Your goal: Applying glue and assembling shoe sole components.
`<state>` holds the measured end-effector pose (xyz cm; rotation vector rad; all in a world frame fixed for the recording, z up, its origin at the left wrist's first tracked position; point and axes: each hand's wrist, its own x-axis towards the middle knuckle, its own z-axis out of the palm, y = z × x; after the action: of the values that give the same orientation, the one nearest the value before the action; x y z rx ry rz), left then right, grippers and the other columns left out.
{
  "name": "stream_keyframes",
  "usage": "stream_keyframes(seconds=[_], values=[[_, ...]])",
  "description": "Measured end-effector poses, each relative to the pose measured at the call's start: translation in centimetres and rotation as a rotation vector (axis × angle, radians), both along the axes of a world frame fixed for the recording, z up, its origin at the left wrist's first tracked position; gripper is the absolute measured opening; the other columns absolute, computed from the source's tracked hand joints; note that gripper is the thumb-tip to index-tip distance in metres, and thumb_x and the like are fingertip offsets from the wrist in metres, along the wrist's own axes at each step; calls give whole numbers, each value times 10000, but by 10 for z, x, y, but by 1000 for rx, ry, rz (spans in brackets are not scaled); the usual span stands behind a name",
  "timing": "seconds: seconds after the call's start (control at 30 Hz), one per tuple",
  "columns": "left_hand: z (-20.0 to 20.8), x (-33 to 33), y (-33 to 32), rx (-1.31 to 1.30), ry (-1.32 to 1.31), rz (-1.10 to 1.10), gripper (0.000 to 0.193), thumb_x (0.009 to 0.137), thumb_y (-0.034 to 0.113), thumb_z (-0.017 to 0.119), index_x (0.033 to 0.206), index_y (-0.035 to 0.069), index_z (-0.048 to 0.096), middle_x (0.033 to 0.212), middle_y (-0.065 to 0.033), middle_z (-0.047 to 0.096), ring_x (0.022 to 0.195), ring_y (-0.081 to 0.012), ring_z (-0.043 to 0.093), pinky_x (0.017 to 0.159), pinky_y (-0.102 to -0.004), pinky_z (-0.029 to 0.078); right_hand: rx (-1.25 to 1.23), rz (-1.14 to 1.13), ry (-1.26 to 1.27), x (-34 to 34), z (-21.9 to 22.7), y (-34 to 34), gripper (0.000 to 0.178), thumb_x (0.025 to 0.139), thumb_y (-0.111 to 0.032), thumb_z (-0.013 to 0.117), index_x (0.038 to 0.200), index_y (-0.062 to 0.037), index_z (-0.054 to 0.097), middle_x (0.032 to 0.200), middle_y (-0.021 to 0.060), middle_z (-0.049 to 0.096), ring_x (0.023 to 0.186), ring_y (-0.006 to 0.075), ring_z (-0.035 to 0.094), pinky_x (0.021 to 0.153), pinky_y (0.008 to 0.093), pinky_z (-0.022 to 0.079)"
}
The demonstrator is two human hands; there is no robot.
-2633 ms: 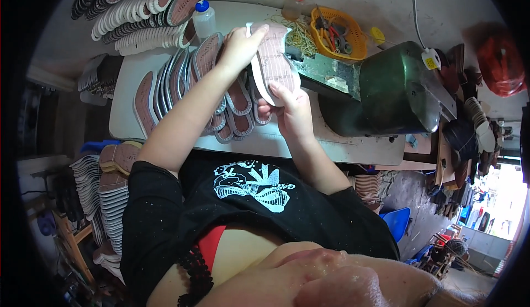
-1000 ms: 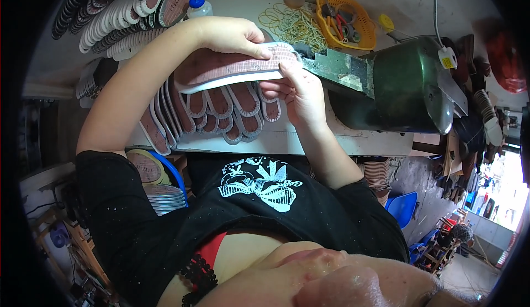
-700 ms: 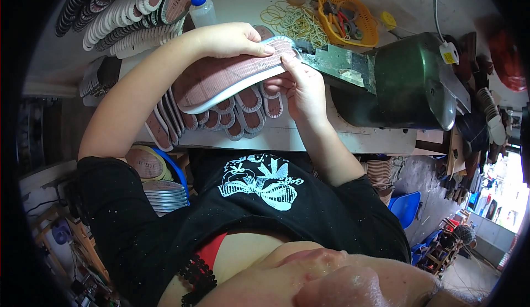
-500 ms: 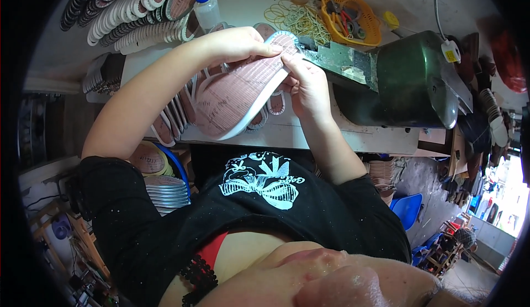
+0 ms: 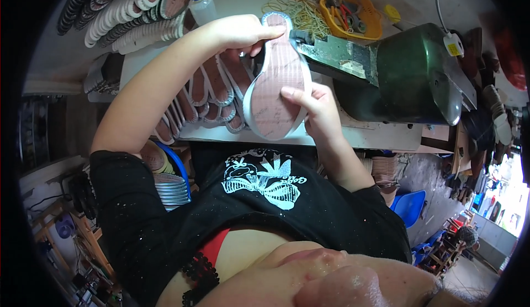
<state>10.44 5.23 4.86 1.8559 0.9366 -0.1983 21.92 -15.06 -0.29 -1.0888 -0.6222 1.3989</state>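
Observation:
Between my hands is a shoe insole, pinkish-brown on its face with a pale rim. Its narrow end points away from me, close to the working end of a green machine. My left hand pinches that narrow end, thumb on the face. Lower down, my right hand grips the wide part by its right edge, thumb laid on the face and the other fingers behind. More insoles lie overlapped on the table to the left, partly hidden by my left forearm.
Stacks of pale- and dark-edged insoles rise at the far left beside a blue-capped bottle. Behind the machine's arm are tangled yellowish cords and a yellow basket of tools. A blue chair stands lower right.
The insole has turned from a slant to nearly upright. My right hand has slid from its narrow end down to the wide part; my left hand stays near the narrow end.

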Motion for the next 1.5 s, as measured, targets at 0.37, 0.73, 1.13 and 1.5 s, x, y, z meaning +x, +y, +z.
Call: stream_keyframes(seconds=[0.37,0.73,1.13,1.5], values=[[-24,-8,-20,-248,-493,190,545,740,289,787,1063,-36,492,986,-99,571,884,-135,571,790,-253,468,83,-146,53,2,-22,39,249,880,-246,642,832,-2,645,743,29,638,571,46,548,484,194,424],[-41,-3,8,201,-275,301,713,741,288,782,1225,-103,433,1067,-207,575,946,-231,606,862,-316,494,117,-93,178,-32,-26,29,273,935,-254,559,970,4,640,815,68,677,621,131,647,555,225,514],[-18,19,56,-44,-223,-391,540,775,272,739,1218,69,506,1180,-42,521,1125,-139,472,985,-276,362,165,-154,233,-22,-3,47,382,972,-308,484,1126,26,582,975,107,660,798,151,655,705,268,547],[-9,15,61,-77,-132,-352,390,801,326,723,1034,79,530,865,35,547,771,-48,493,630,-212,411,163,-158,100,-19,-15,48,306,957,-285,529,1023,0,622,919,104,688,791,125,661,669,227,473]])
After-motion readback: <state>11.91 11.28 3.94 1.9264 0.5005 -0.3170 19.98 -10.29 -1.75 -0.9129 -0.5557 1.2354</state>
